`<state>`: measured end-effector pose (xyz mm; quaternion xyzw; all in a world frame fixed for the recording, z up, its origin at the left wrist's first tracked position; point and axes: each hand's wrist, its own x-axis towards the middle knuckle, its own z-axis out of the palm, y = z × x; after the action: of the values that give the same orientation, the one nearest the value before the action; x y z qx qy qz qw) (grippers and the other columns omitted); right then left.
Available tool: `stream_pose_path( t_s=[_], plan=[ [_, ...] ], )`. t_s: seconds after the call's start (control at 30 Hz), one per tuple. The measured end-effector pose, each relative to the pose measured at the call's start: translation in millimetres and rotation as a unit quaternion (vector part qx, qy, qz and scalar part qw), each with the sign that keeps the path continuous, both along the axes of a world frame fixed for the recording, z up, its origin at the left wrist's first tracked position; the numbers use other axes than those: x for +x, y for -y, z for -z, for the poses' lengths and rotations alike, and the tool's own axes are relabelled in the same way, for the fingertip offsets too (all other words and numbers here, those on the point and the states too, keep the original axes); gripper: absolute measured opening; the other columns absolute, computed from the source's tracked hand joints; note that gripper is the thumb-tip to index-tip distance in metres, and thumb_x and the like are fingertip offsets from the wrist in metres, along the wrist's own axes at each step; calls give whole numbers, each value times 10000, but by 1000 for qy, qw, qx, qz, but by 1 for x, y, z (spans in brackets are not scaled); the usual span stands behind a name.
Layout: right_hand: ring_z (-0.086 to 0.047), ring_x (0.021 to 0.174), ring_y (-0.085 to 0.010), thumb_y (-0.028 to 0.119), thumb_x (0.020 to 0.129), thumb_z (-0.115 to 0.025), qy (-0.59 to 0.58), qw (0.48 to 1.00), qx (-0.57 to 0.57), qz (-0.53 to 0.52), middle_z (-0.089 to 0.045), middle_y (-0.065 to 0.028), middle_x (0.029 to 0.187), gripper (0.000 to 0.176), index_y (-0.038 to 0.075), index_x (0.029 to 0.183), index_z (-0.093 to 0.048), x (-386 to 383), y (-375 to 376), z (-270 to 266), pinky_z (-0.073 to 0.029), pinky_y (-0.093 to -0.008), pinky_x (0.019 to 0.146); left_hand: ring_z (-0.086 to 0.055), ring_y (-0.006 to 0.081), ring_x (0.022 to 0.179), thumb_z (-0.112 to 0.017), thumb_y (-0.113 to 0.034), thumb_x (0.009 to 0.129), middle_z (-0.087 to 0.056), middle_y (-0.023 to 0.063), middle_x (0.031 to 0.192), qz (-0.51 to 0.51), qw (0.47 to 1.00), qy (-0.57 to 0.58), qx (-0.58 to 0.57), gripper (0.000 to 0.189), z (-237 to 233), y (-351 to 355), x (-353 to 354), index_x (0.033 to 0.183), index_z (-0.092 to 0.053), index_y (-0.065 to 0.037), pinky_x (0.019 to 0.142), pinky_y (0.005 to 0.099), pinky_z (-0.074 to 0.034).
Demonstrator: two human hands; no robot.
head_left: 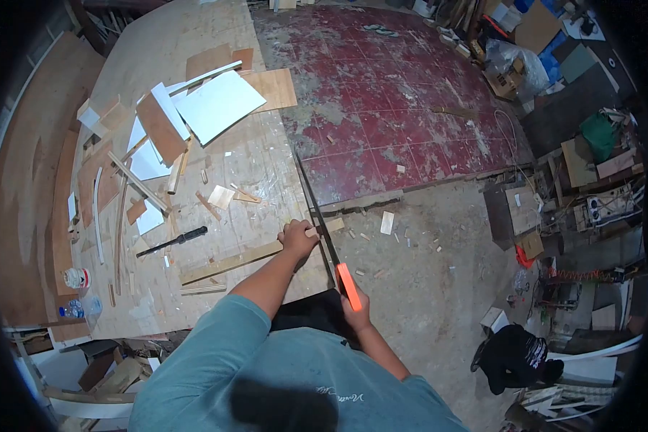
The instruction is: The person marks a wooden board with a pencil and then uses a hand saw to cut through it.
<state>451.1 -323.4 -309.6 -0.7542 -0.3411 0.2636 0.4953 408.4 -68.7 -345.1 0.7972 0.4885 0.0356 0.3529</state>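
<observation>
My right hand [358, 315] is wrapped round the orange handle of a handsaw [349, 286]. The dark blade points away from me along the right edge of the plywood table and crosses a wooden strip [241, 258]. My left hand [297, 237] is closed over that strip near the table edge, just left of the blade. A short end of the strip sticks out past the edge, to the right of the saw. Where the teeth meet the wood is too small to make out.
On the plywood table [255, 169] lie white boards [222, 106], wood offcuts [222, 196] and a dark-handled tool [187, 236]. A jar [77, 278] and a plastic bottle [70, 309] stand at its left. Wood scraps litter the floor [425, 302]; a black backpack-like item [513, 358] sits lower right.
</observation>
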Motion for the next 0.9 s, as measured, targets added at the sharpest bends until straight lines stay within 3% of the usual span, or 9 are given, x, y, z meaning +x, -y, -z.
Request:
stream_pose_path(
  t_s=[0.5,0.6,0.67,0.77,0.9],
  plan=[
    [-618,1172,-294,14,771,-555,-33,999,3,30,-623,-210,1262,596,-21,1363,-503,-4,-44,0,-460,-342,1004,-506,285,1087,-756,-274,765,-569,74,1064,112,986,68,107,347,6,-10,-8,1065,-653,-135,929,448,-347],
    [-621,1165,-300,12,768,-548,-18,999,5,32,-627,-214,1252,597,-18,1363,-503,-7,-46,2,-465,-344,998,-507,280,1090,-749,-263,773,-577,68,1067,106,985,75,112,343,5,-9,-8,1084,-665,-144,948,447,-346],
    [-626,1156,-306,10,767,-544,1,999,20,35,-632,-216,1240,597,-16,1363,-504,-9,-48,1,-471,-346,991,-507,271,1094,-756,-269,766,-590,58,1067,20,996,43,82,339,-2,0,-6,1087,-699,-174,969,439,-344],
    [-641,1118,-333,12,766,-548,17,999,11,31,-646,-230,1195,597,-6,1362,-507,-6,-48,1,-492,-354,958,-507,266,1098,-776,-296,744,-601,46,1062,-20,998,35,40,337,-3,0,-5,1067,-732,-209,980,431,-341],
    [-666,1038,-362,-1,783,-538,28,999,-5,21,-659,-245,1134,556,3,1339,-535,-14,-16,-9,-524,-373,872,-508,264,1100,-793,-305,719,-605,40,1047,-31,999,28,24,335,-5,1,-4,1041,-747,-224,979,430,-342]
  ],
)
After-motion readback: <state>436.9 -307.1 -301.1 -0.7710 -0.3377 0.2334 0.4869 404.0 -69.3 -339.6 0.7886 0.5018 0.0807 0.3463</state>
